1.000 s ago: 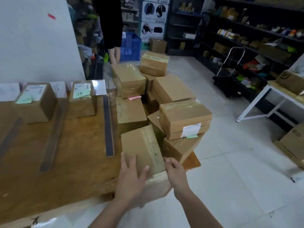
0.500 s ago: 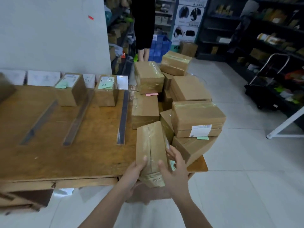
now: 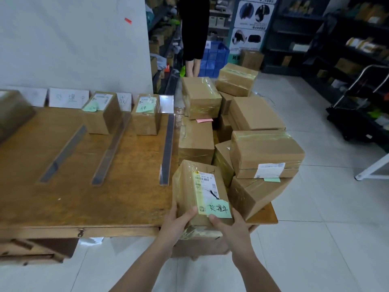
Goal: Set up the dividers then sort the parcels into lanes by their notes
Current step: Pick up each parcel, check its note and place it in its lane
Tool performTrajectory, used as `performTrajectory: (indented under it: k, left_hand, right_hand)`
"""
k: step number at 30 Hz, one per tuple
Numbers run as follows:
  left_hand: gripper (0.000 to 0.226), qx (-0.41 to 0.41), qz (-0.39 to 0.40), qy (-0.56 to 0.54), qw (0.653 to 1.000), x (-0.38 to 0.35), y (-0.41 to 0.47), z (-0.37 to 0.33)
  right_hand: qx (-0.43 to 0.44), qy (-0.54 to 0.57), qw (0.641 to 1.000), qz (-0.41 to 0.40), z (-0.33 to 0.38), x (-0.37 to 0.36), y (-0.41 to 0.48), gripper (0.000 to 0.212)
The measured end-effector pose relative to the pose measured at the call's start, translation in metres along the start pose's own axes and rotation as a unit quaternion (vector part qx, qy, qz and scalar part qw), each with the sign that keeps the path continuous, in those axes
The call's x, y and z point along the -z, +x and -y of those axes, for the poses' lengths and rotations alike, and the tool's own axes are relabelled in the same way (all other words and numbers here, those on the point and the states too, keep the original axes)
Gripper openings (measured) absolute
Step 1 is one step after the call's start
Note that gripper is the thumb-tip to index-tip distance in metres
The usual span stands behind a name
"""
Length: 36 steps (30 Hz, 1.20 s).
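My left hand (image 3: 176,223) and right hand (image 3: 231,226) both grip the near end of one taped parcel (image 3: 197,186), thumbs curled over its top face, at the table's (image 3: 84,197) front edge, just right of the rightmost divider (image 3: 167,150). A handwritten green note (image 3: 219,209) on its label touches my right thumb. Two sorted parcels (image 3: 102,114) stand at the far ends of the lanes, and the unsorted pile (image 3: 265,152) lies just beside the held parcel, on its right.

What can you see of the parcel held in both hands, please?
It is a brown cardboard parcel wrapped in glossy clear tape. A white printed label runs along its top, and a pale green note with handwritten characters sits at its near right corner. The left hand and right hand grip its near end, thumbs on top, over the table edge.
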<state>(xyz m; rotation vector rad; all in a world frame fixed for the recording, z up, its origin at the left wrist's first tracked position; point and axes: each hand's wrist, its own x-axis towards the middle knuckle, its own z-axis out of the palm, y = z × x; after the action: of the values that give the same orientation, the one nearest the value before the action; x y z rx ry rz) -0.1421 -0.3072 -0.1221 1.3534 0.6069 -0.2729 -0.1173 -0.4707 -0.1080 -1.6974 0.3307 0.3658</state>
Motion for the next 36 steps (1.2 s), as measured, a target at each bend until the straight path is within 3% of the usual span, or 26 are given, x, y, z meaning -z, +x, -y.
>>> performTrajectory:
  k: [6,10,15,21,30,36]
  left_hand:
    - [0.11,-0.026,0.018,-0.056,0.998,0.006,-0.012,-0.007]
    - [0.089,-0.094,0.028,-0.087,0.991,0.008,-0.032,-0.018]
    - [0.063,-0.181,0.021,-0.131,0.974,0.015,-0.059,-0.037]
    - [0.06,-0.25,-0.042,-0.139,0.957,0.039,-0.082,-0.051]
    - [0.046,-0.27,-0.134,-0.1,0.948,0.108,-0.107,-0.065]
    - [0.053,-0.273,-0.204,-0.095,0.935,0.177,-0.121,-0.072]
  right_hand:
    - [0.08,0.017,0.991,-0.105,-0.005,0.002,-0.005,0.024]
    - [0.163,0.052,0.977,-0.126,0.016,-0.001,-0.02,0.019]
    - [0.232,0.076,0.965,-0.092,0.048,-0.012,-0.039,0.025]
    - [0.281,0.079,0.956,-0.026,0.073,-0.04,-0.059,0.024]
    - [0.291,0.068,0.953,0.049,0.085,-0.114,-0.072,0.034]
    - [0.287,0.065,0.952,0.09,0.09,-0.182,-0.084,0.027]
